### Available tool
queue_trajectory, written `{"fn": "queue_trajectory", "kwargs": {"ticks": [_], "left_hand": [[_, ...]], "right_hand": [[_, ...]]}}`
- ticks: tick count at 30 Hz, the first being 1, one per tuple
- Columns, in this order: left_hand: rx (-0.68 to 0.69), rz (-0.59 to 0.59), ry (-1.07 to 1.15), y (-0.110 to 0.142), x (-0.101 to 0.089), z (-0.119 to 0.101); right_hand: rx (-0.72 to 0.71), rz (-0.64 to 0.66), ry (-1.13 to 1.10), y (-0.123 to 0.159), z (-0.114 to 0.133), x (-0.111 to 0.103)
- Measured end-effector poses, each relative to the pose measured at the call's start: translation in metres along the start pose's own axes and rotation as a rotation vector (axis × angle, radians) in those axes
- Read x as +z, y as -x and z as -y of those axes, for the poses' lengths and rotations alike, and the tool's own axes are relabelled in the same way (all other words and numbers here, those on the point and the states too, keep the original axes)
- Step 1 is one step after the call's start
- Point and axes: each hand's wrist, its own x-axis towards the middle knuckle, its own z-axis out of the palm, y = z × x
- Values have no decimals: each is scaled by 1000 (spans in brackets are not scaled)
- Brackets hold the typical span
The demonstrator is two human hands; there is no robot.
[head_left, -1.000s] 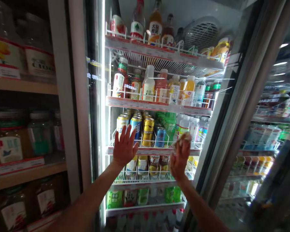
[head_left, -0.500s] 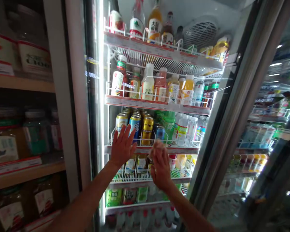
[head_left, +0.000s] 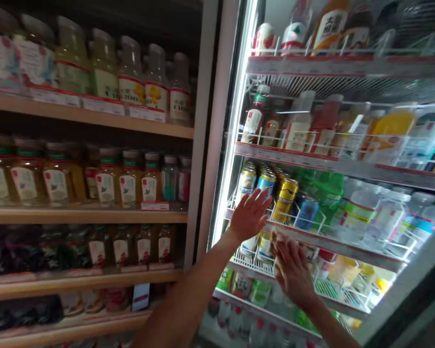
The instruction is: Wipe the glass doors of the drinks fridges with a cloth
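Right hand (head_left: pixel 293 268): lower than before, holding a pale cloth (head_left: pixel 274 243) beneath its fingers
Left hand (head_left: pixel 249 216): spread in front of cans (head_left: pixel 285 200)

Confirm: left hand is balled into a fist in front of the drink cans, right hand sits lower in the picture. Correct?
Not a fist: in the head view the left hand is open, fingers extended, in front of the drink cans. The right hand does sit lower.
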Motion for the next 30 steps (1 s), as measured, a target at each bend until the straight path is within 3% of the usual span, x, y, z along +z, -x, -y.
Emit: {"fn": "queue_trajectory", "kwargs": {"ticks": [2,5,7,10,13,15,17,19,21,23,25,27,30], "left_hand": [[10,56,-11,15,-4,4],[-45,124,-19,45,-8,6],[-113,168,-3,64,-11,2],[-222,266,93,89,-18,-8],[-422,357,358,114,-34,-25],[-751,310,626,131,-48,-38],[-1204,180,976,149,-64,-48],[-1616,-29,1318,171,-78,-53],[-1967,-297,1472,201,-94,-51],[-2290,-590,1335,242,-115,-47],[-2503,-770,1108,294,-142,-46],[-2623,-847,932,351,-171,-54],[-2817,-871,678,434,-205,-84]], "right_hand": [[-12,-48,35,-9,-11,-4],[250,-245,123,-53,-49,-17],[340,-264,124,-82,-62,-22],[125,-174,89,-94,-49,-16],[-72,-149,-12,-77,-18,1],[-38,-139,-177,-64,13,14],[74,-91,-433,-53,61,23],[196,34,-729,-38,126,27],[261,258,-1007,-18,196,25],[290,514,-1280,6,256,27],[377,715,-1446,28,303,40],[514,828,-1513,45,344,69],[669,895,-1522,66,411,136]]}}
